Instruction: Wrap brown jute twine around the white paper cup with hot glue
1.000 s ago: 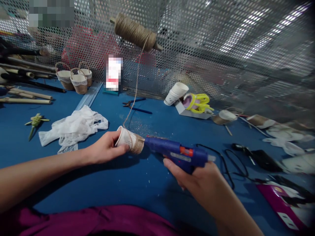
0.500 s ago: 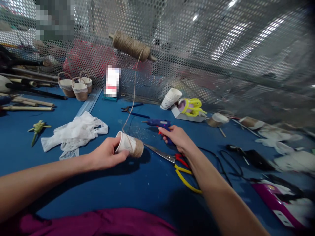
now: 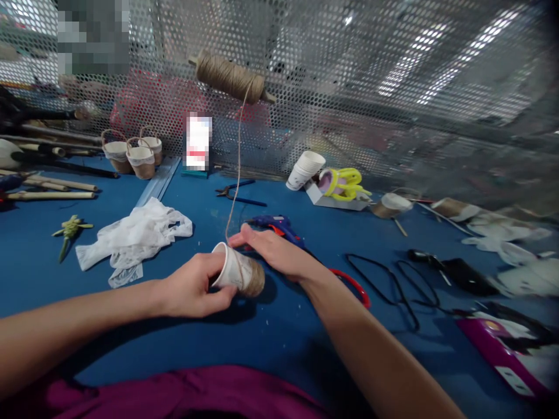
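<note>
A white paper cup (image 3: 227, 269), tilted on its side, has brown twine wound round its base end. My left hand (image 3: 196, 285) grips it near the rim, fingers inside and thumb outside. Twine (image 3: 238, 157) runs from the cup up to a spool (image 3: 227, 75). At the cup's upper right, my right hand (image 3: 275, 250) is spread with fingertips by the twine; nothing is gripped in it. Just behind that hand lies a blue glue gun (image 3: 279, 224). Scissors with a red handle (image 3: 356, 286) are mostly hidden under my right forearm.
White lace (image 3: 140, 233) and a green woven piece (image 3: 70, 230) lie left. Behind are small baskets (image 3: 142, 162), pliers (image 3: 238, 195), stacked cups (image 3: 304, 170) and a box holding yellow-handled scissors (image 3: 340, 201). Black cable (image 3: 393, 291) and a purple box (image 3: 502, 355) sit right.
My right hand has let go of the glue gun, which now lies on the table, and moved left to the twine at the cup. The cup has shifted slightly right and nearer.
</note>
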A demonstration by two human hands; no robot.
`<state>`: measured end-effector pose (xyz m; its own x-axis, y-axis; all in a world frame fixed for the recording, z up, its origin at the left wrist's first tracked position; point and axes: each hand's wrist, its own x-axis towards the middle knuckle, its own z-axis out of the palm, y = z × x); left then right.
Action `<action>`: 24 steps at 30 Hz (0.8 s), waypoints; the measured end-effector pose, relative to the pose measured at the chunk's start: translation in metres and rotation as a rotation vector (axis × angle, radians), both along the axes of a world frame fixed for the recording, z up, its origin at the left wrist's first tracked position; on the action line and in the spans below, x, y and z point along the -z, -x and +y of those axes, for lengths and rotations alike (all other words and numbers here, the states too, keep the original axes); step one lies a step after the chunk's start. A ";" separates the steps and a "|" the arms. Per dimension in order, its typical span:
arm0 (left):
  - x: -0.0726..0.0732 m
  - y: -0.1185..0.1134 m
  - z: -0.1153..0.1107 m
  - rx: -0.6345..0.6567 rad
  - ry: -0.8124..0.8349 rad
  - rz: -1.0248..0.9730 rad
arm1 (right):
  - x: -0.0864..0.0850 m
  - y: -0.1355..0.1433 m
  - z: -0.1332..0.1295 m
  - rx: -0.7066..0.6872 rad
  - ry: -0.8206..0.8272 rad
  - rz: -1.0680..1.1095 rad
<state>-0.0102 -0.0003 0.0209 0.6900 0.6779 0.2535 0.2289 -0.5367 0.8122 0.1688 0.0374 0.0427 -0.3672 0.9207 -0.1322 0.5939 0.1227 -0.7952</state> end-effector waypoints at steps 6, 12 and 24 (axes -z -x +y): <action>-0.002 0.001 0.002 -0.010 0.197 0.039 | -0.006 0.013 -0.011 0.051 0.279 0.598; -0.003 0.001 0.006 -0.077 0.481 -0.142 | -0.018 -0.003 -0.014 0.154 0.066 0.391; -0.008 0.002 0.003 0.080 0.520 -0.015 | -0.008 0.011 -0.015 -0.099 0.447 0.741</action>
